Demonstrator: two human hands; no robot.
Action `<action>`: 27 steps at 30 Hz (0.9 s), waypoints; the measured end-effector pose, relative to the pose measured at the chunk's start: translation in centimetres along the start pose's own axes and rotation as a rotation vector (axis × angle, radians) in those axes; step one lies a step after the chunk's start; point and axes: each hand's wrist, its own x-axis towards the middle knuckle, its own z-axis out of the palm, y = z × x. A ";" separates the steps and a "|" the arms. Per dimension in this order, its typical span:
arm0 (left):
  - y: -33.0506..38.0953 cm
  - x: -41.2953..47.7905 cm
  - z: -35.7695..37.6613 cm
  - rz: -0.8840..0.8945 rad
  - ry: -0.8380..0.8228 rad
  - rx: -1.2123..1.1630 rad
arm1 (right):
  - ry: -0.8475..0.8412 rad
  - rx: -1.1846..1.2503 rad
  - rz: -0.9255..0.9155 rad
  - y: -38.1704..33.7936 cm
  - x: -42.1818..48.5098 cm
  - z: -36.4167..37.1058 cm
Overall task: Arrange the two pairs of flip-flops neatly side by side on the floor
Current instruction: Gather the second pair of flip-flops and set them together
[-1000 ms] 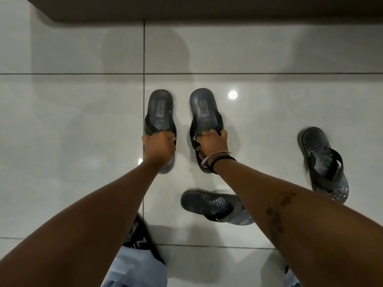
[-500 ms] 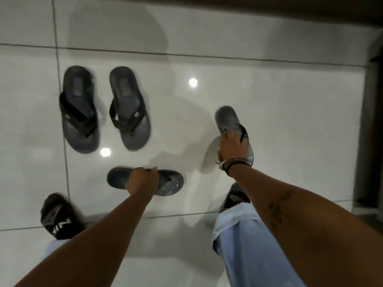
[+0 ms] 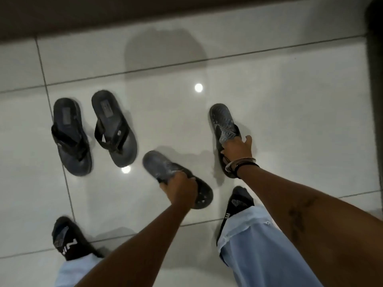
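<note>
Two plain dark flip-flops, one (image 3: 70, 135) beside the other (image 3: 113, 127), lie close together on the white tile floor at the left, toes toward me. A patterned grey flip-flop (image 3: 159, 164) is held at its strap by my left hand (image 3: 179, 189), lying at a slant in the middle. A second patterned flip-flop (image 3: 222, 123) stands nearly straight at the right, with my right hand (image 3: 238, 150) closed on its strap; bracelets circle that wrist.
My feet in black socks are on the floor at the lower left (image 3: 68, 239) and lower right (image 3: 238, 201), with light blue trouser legs. A dark wall base (image 3: 124, 15) runs along the far edge and a dark upright (image 3: 375, 100) stands at the right.
Both hands let go of the plain pair, which stays side by side at the left. They took hold of the patterned flip-flops, and the left one has turned from crosswise toward upright.
</note>
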 end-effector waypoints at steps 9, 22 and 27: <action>9.7 7.1 1.1 0.610 0.099 0.336 | 0.005 0.021 0.007 1.7 3.7 -1.6; 8.3 7.3 -0.1 0.765 0.348 0.114 | 0.262 0.015 -0.011 -0.6 0.5 -1.4; 3.7 9.7 -7.0 0.318 0.625 -0.154 | 0.336 0.050 -0.314 -7.7 0.4 -2.4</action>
